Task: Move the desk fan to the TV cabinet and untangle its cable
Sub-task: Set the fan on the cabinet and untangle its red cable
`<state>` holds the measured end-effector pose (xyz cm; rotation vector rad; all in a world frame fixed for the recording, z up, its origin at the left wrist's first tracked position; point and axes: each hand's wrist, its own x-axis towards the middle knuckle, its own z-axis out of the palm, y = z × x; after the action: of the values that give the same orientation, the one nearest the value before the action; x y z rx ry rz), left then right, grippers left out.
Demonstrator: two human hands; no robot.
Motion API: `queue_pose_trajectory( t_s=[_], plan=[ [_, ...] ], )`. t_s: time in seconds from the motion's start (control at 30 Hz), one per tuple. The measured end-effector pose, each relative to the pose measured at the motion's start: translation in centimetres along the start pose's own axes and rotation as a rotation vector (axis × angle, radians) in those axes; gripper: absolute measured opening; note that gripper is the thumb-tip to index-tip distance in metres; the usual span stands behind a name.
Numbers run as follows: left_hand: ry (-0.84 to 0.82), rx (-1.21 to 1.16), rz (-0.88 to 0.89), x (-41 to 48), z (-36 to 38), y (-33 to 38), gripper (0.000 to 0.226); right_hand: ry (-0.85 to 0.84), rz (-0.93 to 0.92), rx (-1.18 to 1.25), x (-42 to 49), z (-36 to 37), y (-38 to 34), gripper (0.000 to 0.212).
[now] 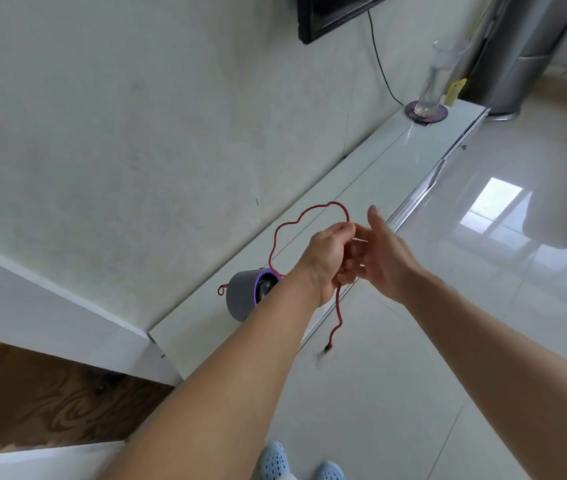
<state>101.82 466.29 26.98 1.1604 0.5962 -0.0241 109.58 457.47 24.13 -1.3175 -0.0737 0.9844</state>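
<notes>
Your left hand point(329, 258) hides part of the grey fan point(245, 294) (purple-rimmed); its grip pinches the red cable point(296, 223), right hand point(379, 251) open.

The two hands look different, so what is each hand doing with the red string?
The left hand is curled shut, its fingers pinching the red cable; the right hand is open with fingers spread. The left hand shows its back, the right its thumb side. Both hover together above the TV cabinet edge, near the desk fan.
</notes>
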Motion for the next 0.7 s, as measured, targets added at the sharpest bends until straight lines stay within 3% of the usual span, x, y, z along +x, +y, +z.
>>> queue_pose_trajectory(
  t_s=[0.07, 0.13, 0.23, 0.43, 0.6, 0.7],
  plan=[
    [-0.001, 0.114, -0.015, 0.1, 0.4, 0.4, 0.023, -0.06, -0.016, -0.181, 0.3, 0.9, -2.3, 0.057],
    [-0.008, 0.129, -0.006, 0.4, 0.4, 0.8, 0.016, -0.044, -0.081, -0.342, 0.5, 1.6, -4.0, 0.036],
    [-0.017, 0.163, 0.039, 0.3, -0.4, 1.3, 0.015, 0.04, -0.148, -0.31, 1.0, 2.4, -5.5, 0.019],
    [0.042, 0.518, -0.025, 1.6, -4.2, 2.7, 0.027, 0.167, -0.112, -0.319, 2.8, 5.0, -6.3, 0.014],
    [0.386, 0.42, -0.037, 4.4, -8.9, 4.1, 0.02, 0.168, -0.095, -0.341, 4.6, 5.5, -7.5, 0.024],
    [0.446, 0.43, 0.032, 6.5, -10.9, 5.1, 0.052, 0.16, -0.116, -0.387, 6.0, 5.7, -8.6, 0.026]
  ],
)
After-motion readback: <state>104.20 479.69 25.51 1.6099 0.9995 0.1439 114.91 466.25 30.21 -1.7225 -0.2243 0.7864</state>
